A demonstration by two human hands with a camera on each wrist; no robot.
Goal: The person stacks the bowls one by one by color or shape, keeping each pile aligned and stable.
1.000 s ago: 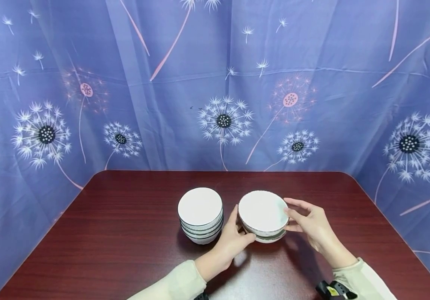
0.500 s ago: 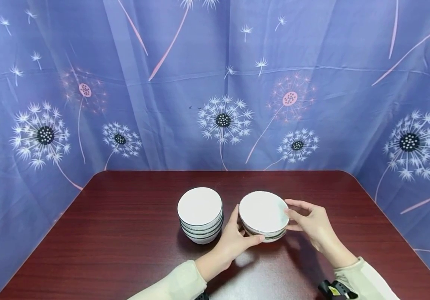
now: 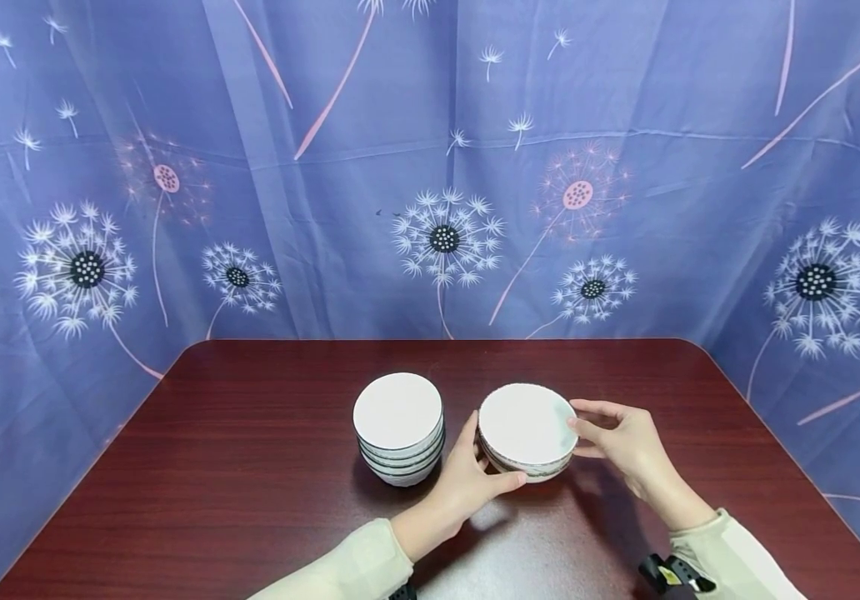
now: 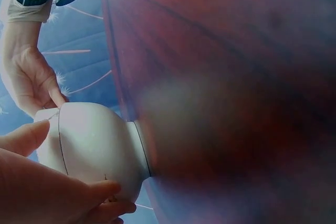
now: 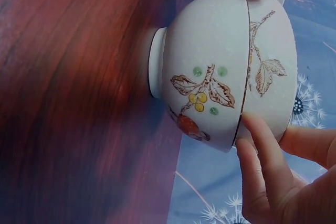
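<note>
A white bowl (image 3: 526, 423) sits nested in a second white bowl (image 5: 207, 40), which stands on its foot on the table. The right wrist view shows painted brown leaves, yellow berries and green dots on the lower bowl, and a brown line round its rim. My left hand (image 3: 462, 490) grips the pair from the left, thumb across the front near the lower bowl's rim and fingers behind the side. On the right, my right hand (image 3: 628, 448) holds the upper bowl, its thumb at the rim and fingertips against the outside, right by the lower bowl's edge.
Left of my left hand stands a stack of several white bowls (image 3: 398, 412) with dark rims. The dark red wooden table (image 3: 212, 467) reaches back to a blue dandelion-print curtain (image 3: 340, 208), which also hangs along both sides.
The upper bowl has sunk into the lower one, and the gap between their rims has narrowed. My left thumb has shifted right along the front. My right hand has barely moved.
</note>
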